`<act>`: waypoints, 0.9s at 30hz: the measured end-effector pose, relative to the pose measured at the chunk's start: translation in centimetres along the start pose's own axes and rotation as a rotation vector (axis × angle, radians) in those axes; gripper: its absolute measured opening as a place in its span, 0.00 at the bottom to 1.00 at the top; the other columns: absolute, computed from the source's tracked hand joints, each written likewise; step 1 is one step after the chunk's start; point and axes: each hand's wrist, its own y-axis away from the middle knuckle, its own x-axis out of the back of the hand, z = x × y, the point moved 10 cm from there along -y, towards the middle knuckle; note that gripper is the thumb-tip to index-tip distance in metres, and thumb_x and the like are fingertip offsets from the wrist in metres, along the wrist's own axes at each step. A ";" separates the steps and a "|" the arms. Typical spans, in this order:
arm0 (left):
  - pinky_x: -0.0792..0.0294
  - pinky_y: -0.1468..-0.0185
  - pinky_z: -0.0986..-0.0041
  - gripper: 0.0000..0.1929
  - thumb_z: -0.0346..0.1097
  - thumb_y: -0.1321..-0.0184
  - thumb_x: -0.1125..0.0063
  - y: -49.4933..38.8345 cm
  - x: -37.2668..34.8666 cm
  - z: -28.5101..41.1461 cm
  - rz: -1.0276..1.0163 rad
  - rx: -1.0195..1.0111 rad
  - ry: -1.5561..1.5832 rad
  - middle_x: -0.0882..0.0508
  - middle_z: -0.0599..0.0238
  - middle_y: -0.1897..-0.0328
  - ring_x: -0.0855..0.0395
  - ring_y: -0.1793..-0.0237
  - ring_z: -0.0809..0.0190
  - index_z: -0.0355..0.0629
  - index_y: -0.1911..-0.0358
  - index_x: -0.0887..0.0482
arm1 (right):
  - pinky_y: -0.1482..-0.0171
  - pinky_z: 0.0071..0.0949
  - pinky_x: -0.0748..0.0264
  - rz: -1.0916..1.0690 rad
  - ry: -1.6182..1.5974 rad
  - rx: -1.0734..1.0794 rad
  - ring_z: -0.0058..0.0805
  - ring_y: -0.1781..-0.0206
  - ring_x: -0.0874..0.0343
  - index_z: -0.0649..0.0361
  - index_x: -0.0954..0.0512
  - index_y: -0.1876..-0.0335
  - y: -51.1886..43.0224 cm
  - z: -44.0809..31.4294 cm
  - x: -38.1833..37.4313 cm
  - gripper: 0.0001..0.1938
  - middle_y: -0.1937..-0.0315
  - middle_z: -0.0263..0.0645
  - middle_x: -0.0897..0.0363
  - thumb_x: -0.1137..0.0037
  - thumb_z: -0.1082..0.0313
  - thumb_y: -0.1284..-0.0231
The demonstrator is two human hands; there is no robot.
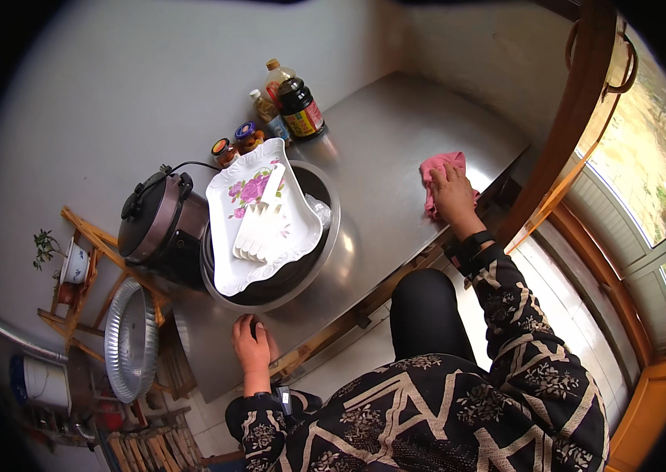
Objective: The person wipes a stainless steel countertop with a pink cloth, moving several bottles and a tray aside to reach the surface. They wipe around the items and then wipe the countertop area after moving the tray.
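My right hand (pixel 454 194) presses a pink cloth (pixel 445 165) flat on the metal tabletop (pixel 392 153), near the table's front edge. At the near left part of the same tabletop rests my left hand (pixel 252 344), with a small dark object (pixel 257 329) at its fingers; what it is and whether it is gripped cannot be made out. Just beyond this hand stands a wide metal basin (pixel 333 248). A white tray with pink flowers (pixel 229 236) lies tilted across it, bearing a white fan-shaped plastic item (pixel 259 236). A clear crumpled plastic bag (pixel 318 210) shows beside the tray.
An electric cooker (pixel 162 218) stands left of the basin. Against the wall are two lidded jars (pixel 248 135) and several bottles (pixel 300 109). Left of the table, a wooden rack (pixel 97 236) holds a potted plant (pixel 75 264), near a ribbed metal basin (pixel 130 341). A wooden door frame (pixel 569 130) rises at right.
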 end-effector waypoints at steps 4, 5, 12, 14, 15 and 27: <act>0.29 0.37 0.56 0.16 0.36 0.38 0.40 -0.1 0.0 0.0 0.012 0.012 -0.029 0.18 0.52 0.42 0.21 0.43 0.42 0.39 0.48 0.15 | 0.35 0.44 0.27 -0.091 -0.271 0.346 0.49 0.33 0.27 0.51 0.20 0.44 3.3 -6.4 1.5 0.16 0.36 0.47 0.24 0.39 0.62 0.37; 0.29 0.37 0.56 0.16 0.35 0.39 0.40 -0.1 0.1 0.0 0.019 0.011 -0.018 0.17 0.52 0.42 0.21 0.43 0.42 0.39 0.49 0.15 | 0.35 0.44 0.27 -0.125 -0.319 0.415 0.48 0.32 0.27 0.51 0.20 0.45 4.3 -7.3 2.1 0.16 0.36 0.47 0.24 0.39 0.63 0.38; 0.28 0.39 0.57 0.14 0.34 0.39 0.40 0.1 0.8 0.1 0.035 -0.017 0.009 0.17 0.53 0.45 0.20 0.45 0.42 0.38 0.51 0.15 | 0.38 0.40 0.26 0.165 -0.099 -0.027 0.48 0.40 0.24 0.55 0.19 0.49 5.3 2.0 6.3 0.14 0.45 0.45 0.18 0.48 0.72 0.39; 0.28 0.38 0.57 0.14 0.34 0.39 0.40 0.1 0.9 -0.2 0.038 -0.007 0.004 0.17 0.53 0.45 0.20 0.45 0.42 0.38 0.52 0.15 | 0.38 0.39 0.26 0.168 -0.096 -0.107 0.48 0.39 0.25 0.55 0.19 0.48 6.2 3.4 6.1 0.14 0.44 0.45 0.19 0.48 0.72 0.39; 0.28 0.38 0.57 0.13 0.33 0.39 0.41 0.2 1.1 -0.3 0.043 -0.008 0.006 0.17 0.53 0.45 0.19 0.45 0.42 0.38 0.52 0.15 | 0.37 0.38 0.26 0.165 -0.116 -0.176 0.48 0.38 0.25 0.55 0.19 0.48 6.8 4.2 6.3 0.14 0.43 0.45 0.20 0.49 0.72 0.38; 0.28 0.39 0.58 0.12 0.32 0.38 0.42 -0.1 1.5 -1.9 0.040 0.051 0.048 0.17 0.55 0.45 0.19 0.45 0.44 0.38 0.52 0.15 | 0.27 0.57 0.41 -0.431 -0.326 0.646 0.46 0.22 0.39 0.40 0.26 0.33 6.2 -16.0 -1.5 0.23 0.26 0.43 0.35 0.42 0.54 0.33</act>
